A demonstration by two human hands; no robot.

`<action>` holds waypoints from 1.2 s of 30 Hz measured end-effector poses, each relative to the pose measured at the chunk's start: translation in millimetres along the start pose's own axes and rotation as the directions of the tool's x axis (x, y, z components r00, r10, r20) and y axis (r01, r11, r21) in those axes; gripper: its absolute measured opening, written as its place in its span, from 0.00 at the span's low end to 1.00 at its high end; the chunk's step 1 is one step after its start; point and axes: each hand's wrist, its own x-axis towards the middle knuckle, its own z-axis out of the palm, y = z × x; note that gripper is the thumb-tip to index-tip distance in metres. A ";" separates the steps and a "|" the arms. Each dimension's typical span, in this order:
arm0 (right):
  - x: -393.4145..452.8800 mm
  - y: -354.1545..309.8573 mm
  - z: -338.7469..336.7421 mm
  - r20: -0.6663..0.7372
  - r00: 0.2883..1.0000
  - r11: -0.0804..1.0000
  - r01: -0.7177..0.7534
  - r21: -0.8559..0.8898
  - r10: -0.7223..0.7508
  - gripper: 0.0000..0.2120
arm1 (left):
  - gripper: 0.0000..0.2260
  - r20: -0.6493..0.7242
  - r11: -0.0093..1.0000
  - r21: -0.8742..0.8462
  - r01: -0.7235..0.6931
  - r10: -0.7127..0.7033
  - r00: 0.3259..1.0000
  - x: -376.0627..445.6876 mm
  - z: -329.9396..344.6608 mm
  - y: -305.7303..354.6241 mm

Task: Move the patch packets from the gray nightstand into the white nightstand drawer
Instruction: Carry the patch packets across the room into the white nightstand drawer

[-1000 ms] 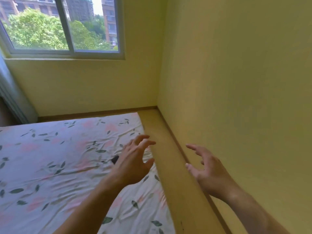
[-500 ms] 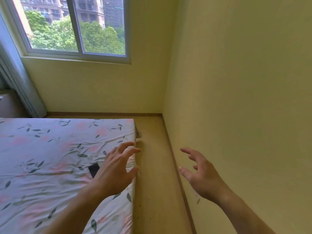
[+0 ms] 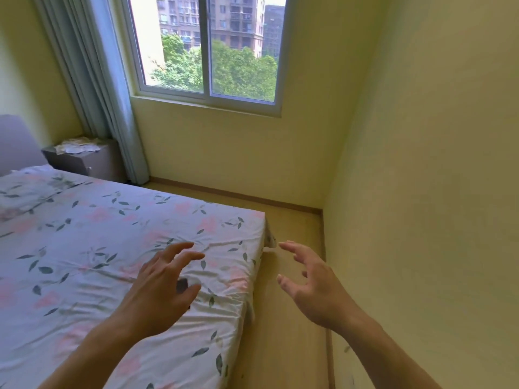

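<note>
Both hands' grips released: left hand (image 3: 165,287) over wrinkled floral sheet (image 3: 84,248) (soft cotton), right hand (image 3: 314,287) empty.

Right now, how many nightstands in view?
1: the gray nightstand, far left by the curtain, with a pile of packets on top. No white one shows; it may be out of frame.

At ten o'clock, your gray nightstand (image 3: 84,160) carries a pale litter, perhaps the patch packets (image 3: 77,146), too small to tell. Your left hand (image 3: 163,290) half hides a dark object (image 3: 182,284).
</note>
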 end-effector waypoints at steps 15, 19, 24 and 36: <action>296.3 99.9 -102.2 -0.037 0.999 1.000 0.003 -0.010 -0.003 0.29 | 0.22 -0.045 0.990 -0.051 -0.134 0.132 0.990 349.8 53.2 50.9; 377.0 135.4 -126.3 -0.044 0.999 1.000 0.006 0.014 -0.006 0.29 | 0.23 -0.038 0.986 -0.037 -0.161 0.160 0.986 437.9 78.7 62.1; 484.1 191.2 -155.9 -0.009 1.000 0.998 0.030 0.049 -0.030 0.28 | 0.23 -0.036 0.994 -0.014 -0.105 0.105 0.994 543.6 110.3 61.2; 759.7 229.2 -199.3 0.233 0.948 0.975 0.202 0.095 -0.219 0.28 | 0.22 -0.195 0.959 0.029 0.281 -0.271 0.943 707.9 119.5 17.7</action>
